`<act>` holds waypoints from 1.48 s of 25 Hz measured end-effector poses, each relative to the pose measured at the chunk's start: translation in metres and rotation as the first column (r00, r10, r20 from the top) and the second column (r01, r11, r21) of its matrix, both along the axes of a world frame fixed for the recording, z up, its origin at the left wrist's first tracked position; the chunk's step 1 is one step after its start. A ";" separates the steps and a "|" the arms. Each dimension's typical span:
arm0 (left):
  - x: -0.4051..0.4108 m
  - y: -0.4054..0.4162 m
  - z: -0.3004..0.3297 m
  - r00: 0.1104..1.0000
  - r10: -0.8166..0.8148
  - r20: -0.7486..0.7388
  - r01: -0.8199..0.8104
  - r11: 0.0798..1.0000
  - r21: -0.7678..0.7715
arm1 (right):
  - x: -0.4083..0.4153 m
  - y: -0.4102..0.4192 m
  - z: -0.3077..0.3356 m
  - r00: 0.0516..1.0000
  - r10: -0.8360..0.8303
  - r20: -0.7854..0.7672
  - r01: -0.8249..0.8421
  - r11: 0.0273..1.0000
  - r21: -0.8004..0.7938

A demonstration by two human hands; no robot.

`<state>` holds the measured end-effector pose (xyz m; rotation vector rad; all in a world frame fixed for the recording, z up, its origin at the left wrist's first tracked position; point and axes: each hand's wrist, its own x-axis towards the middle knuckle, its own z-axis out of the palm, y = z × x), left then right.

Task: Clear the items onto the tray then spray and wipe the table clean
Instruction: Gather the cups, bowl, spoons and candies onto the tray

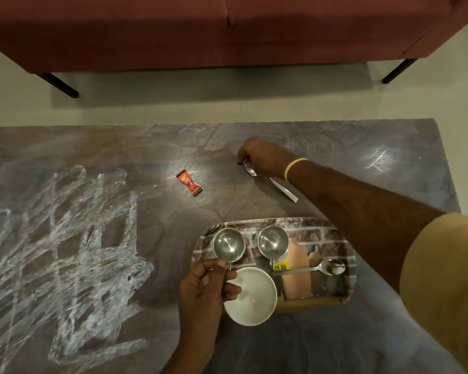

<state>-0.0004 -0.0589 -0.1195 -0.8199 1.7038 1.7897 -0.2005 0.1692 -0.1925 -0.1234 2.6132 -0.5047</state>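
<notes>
A scribbled stone table (92,157) holds the tray (347,282); beyond it the right hand (257,155) pinches a spoon (268,179), while the left hand (206,287) grips a steel cup's (228,244) handle on the tray. Clearing continues; the wrapper (189,182), beyond the tray, probably goes next

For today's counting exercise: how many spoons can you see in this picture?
2. One spoon lies on the tray, beside the white bowl. The other spoon is on the table, under the right hand, whose fingers touch it.
</notes>
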 end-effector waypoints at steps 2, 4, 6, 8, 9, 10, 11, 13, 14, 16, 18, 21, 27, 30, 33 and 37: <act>0.004 -0.002 0.000 0.999 -0.037 -0.009 0.037 0.999 -0.012 | -0.001 0.018 0.010 1.000 0.002 -0.011 -0.002 1.000 0.030; 0.010 -0.001 0.000 0.998 -0.057 -0.011 0.057 0.998 -0.016 | 0.001 0.037 0.024 0.999 0.024 -0.035 -0.021 0.997 0.076; 0.016 0.003 0.002 0.998 -0.064 -0.003 0.064 0.998 -0.011 | 0.005 0.056 0.044 0.995 0.049 -0.084 -0.040 0.993 0.108; 0.023 0.009 0.006 0.998 -0.065 0.004 0.065 0.998 0.001 | 0.013 0.077 0.070 0.988 -0.007 -0.156 0.023 0.995 0.101; 0.026 0.013 0.009 0.998 -0.069 0.007 0.069 0.997 0.018 | 0.021 0.090 0.084 0.976 -0.070 -0.207 0.086 0.994 0.073; 0.031 0.018 0.013 0.997 -0.079 0.019 0.079 0.996 0.043 | 0.034 0.106 0.096 0.954 -0.162 -0.253 0.175 0.984 0.032; 0.037 0.024 0.016 0.995 -0.092 0.040 0.089 0.994 0.071 | 0.053 0.120 0.109 0.917 -0.270 -0.294 0.277 0.961 -0.021; 0.053 0.039 0.021 0.986 -0.124 0.108 0.111 0.986 0.121 | 0.108 0.145 0.124 0.813 -0.471 -0.343 0.464 0.879 -0.106; 0.062 0.047 0.023 0.977 -0.152 0.148 0.129 0.980 0.152 | 0.142 0.151 0.125 0.754 -0.568 -0.331 0.558 0.819 -0.135; 0.084 0.064 0.025 0.953 -0.226 0.202 0.183 0.960 0.211 | 0.218 0.148 0.112 0.578 -0.781 -0.236 0.753 0.622 -0.214; 0.110 0.078 0.021 0.930 -0.323 0.176 0.286 0.936 0.203 | 0.284 0.128 0.089 0.397 -0.908 -0.137 0.868 0.419 -0.265; 0.138 0.091 0.014 0.839 -0.543 0.013 0.543 0.839 0.027 | 0.343 0.091 0.057 0.284 -0.958 -0.027 0.928 0.282 -0.242; 0.146 0.097 -0.014 0.596 -0.798 -0.087 0.781 0.601 -0.172 | 0.356 0.055 0.019 0.230 -0.967 0.111 0.935 0.188 -0.301; 0.140 0.097 -0.023 0.544 -0.836 -0.067 0.804 0.543 -0.241 | 0.351 0.055 0.011 0.239 -0.960 0.144 0.939 0.191 -0.288; 0.137 0.098 -0.032 0.562 -0.823 -0.081 0.792 0.564 -0.234 | 0.348 0.053 0.006 0.259 -0.952 0.165 0.946 0.215 -0.242; 0.130 0.103 -0.034 0.566 -0.822 -0.056 0.789 0.561 -0.252 | 0.345 0.051 0.005 0.244 -0.953 0.178 0.958 0.208 -0.199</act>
